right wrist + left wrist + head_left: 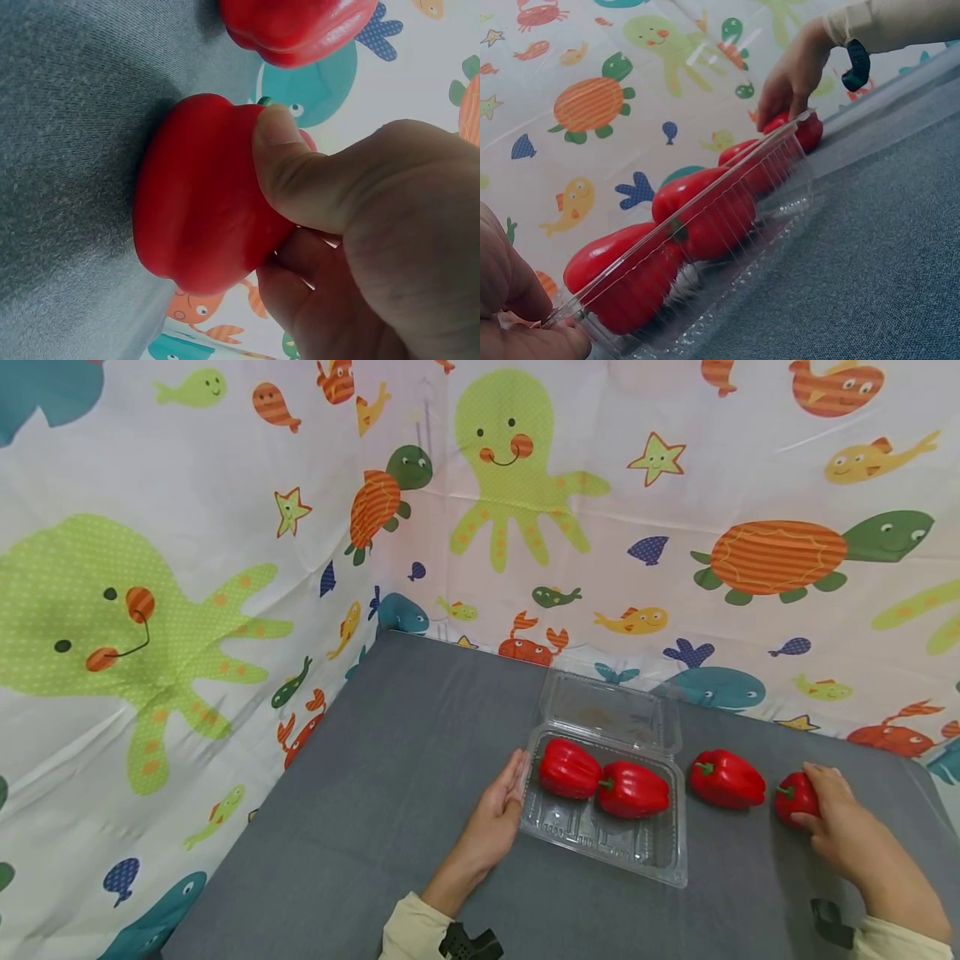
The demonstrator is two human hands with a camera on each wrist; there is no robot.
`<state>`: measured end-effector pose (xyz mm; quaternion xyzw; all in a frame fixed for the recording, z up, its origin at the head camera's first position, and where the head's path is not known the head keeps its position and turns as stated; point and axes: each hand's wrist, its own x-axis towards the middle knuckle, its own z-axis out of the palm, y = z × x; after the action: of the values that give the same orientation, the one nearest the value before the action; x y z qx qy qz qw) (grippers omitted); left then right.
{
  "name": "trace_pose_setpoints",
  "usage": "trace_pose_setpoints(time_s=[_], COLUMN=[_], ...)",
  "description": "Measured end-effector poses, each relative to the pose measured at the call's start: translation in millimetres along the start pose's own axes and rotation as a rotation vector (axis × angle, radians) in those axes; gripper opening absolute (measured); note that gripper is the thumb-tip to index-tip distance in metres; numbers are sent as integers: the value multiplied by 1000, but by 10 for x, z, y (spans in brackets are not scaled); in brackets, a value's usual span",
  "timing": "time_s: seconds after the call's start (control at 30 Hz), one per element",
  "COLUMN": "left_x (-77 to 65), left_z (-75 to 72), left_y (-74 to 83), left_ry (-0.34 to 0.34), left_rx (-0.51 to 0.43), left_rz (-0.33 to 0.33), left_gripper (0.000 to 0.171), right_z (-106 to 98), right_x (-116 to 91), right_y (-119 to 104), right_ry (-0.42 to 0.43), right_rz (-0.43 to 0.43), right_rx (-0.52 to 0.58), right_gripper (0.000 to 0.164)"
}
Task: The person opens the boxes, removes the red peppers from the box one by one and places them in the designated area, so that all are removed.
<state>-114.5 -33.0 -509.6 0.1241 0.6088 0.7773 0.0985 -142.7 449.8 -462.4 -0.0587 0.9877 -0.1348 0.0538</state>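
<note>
Pinching the outermost pepper (792,798), your right fingers (827,783) sit right of the clear tray (573,828) — another pepper (729,779) lying between — while your left fingers (508,782) pinch that tray

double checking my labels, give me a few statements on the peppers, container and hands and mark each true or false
Two red bell peppers lie in the clear plastic container. True.
Its lid is closed. False: the lid is open, folded back.
The left hand holds a pepper. False: it grips the container's left edge.
The right hand grips the rightmost bell pepper. True.
That is the only pepper outside. False: another bell pepper lies beside the container.
</note>
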Motion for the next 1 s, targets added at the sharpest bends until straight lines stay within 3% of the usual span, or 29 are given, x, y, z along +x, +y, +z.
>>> trace_pose_setpoints(time_s=[0.57, 0.83, 1.0], left_x=[3, -11, -13], left_z=[2, 10, 7], left_y=[6, 20, 27], left_ry=[6, 10, 14], left_rx=[6, 3, -1], left_rz=[-10, -28, -36], left_gripper=[65, 65, 65], right_z=[-16, -44, -34], right_x=[25, 15, 16], right_y=[79, 46, 26], right_ry=[-65, -95, -61], right_rz=[21, 97, 118], right_rx=[61, 61, 39], right_gripper=[89, 97, 98])
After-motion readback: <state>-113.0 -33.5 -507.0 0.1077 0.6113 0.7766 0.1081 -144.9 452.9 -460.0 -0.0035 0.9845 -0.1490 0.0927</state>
